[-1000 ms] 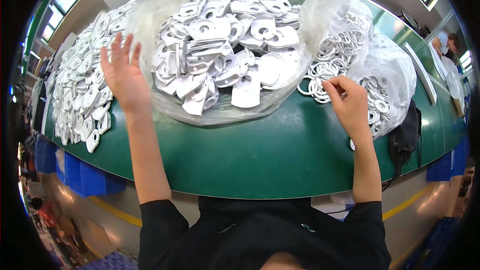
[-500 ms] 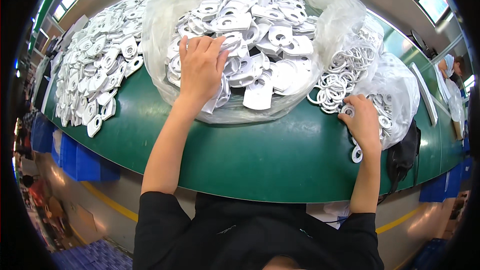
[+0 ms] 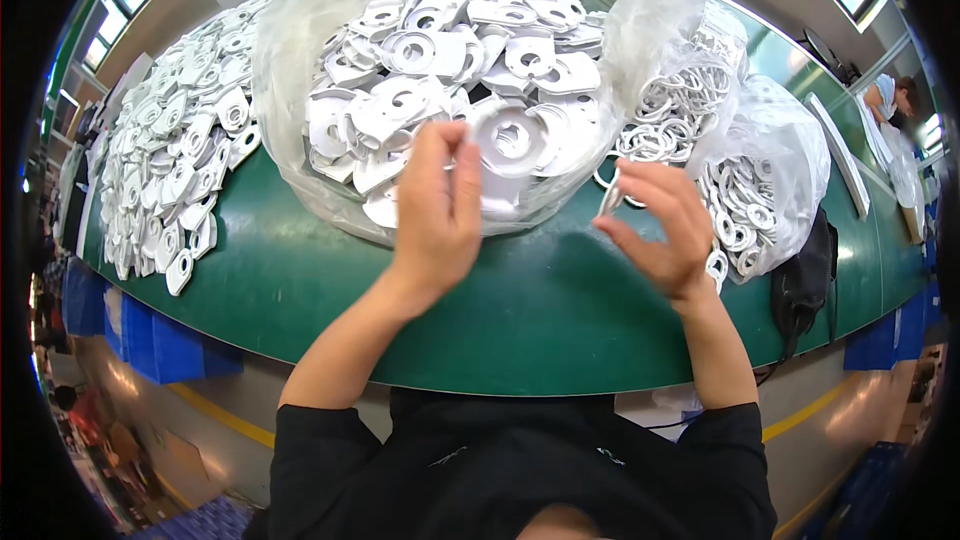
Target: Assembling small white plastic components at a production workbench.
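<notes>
From here I see a green table (image 3: 540, 310) filling the middle of the frame. A clear plastic bag (image 3: 278, 140), heaped with white parts, spans the upper centre; a loose pile (image 3: 180, 155) lies upper left. Near the centre, the left hand (image 3: 437, 215) pinches a blurred white plate (image 3: 491, 140) by its left edge. Right of centre, I make out the right hand (image 3: 660, 225) pinching a small white ring (image 3: 610, 200) edge-on between thumb and fingers.
</notes>
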Demonstrator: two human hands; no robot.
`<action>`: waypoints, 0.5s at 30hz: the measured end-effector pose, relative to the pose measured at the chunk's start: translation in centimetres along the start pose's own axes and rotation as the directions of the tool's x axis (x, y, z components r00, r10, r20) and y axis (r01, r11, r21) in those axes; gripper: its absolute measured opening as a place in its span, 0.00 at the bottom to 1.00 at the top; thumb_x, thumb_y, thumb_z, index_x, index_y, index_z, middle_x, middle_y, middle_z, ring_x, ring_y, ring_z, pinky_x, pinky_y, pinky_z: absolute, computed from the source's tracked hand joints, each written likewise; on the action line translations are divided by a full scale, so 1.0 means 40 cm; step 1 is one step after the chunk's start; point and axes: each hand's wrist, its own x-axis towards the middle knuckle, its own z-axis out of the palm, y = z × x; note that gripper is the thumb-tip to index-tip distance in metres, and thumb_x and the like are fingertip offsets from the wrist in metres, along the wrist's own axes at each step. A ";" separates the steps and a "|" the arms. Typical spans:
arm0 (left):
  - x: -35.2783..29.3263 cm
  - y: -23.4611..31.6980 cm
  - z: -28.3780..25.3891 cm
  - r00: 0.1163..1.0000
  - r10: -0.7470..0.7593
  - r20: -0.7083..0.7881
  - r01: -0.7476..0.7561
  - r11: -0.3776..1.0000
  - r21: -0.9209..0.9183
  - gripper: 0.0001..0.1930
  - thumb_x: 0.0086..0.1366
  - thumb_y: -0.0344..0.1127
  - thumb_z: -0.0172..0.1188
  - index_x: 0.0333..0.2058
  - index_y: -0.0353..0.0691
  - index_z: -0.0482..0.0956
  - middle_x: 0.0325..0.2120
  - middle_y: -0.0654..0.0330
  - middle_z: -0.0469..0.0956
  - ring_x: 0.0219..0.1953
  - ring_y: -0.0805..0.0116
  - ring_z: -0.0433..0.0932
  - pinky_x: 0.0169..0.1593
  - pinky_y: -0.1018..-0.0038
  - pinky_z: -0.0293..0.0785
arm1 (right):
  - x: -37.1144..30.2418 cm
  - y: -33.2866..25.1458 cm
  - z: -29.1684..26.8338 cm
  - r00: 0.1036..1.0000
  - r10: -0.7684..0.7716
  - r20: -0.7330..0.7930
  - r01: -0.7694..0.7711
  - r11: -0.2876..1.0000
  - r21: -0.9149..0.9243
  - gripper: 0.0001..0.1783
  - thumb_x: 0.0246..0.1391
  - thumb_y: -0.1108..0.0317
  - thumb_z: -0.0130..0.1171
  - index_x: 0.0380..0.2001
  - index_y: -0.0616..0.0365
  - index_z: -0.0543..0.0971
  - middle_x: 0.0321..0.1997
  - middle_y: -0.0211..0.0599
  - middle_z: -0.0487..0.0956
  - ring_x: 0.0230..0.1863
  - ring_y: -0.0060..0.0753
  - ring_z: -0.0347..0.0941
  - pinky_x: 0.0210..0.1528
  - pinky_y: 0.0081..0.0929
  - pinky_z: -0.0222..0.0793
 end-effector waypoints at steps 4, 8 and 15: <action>-0.071 0.022 0.028 0.685 -0.422 0.593 0.699 0.611 -0.372 0.08 0.71 0.35 0.45 0.42 0.37 0.63 0.31 0.57 0.74 0.31 0.74 0.75 0.29 0.74 0.74 | -0.010 -0.024 0.033 0.999 -0.050 0.021 0.048 0.996 0.072 0.26 0.35 0.70 0.73 0.40 0.64 0.76 0.41 0.49 0.80 0.41 0.47 0.77 0.42 0.34 0.74; -0.101 -0.011 0.057 0.546 -0.422 0.724 0.827 0.406 -0.388 0.13 0.73 0.41 0.38 0.46 0.39 0.62 0.36 0.56 0.75 0.32 0.70 0.78 0.28 0.77 0.74 | -0.025 -0.020 0.046 0.970 0.089 0.226 -0.134 0.972 0.192 0.25 0.37 0.72 0.71 0.42 0.64 0.77 0.41 0.42 0.81 0.40 0.42 0.76 0.40 0.32 0.73; -0.109 -0.010 0.070 0.460 -0.393 0.796 0.886 0.255 -0.387 0.13 0.72 0.41 0.41 0.48 0.40 0.59 0.39 0.53 0.75 0.38 0.64 0.81 0.25 0.80 0.71 | -0.047 -0.024 0.064 0.936 0.233 0.262 -0.305 0.910 0.279 0.22 0.42 0.72 0.69 0.43 0.62 0.77 0.41 0.40 0.80 0.41 0.40 0.76 0.42 0.30 0.72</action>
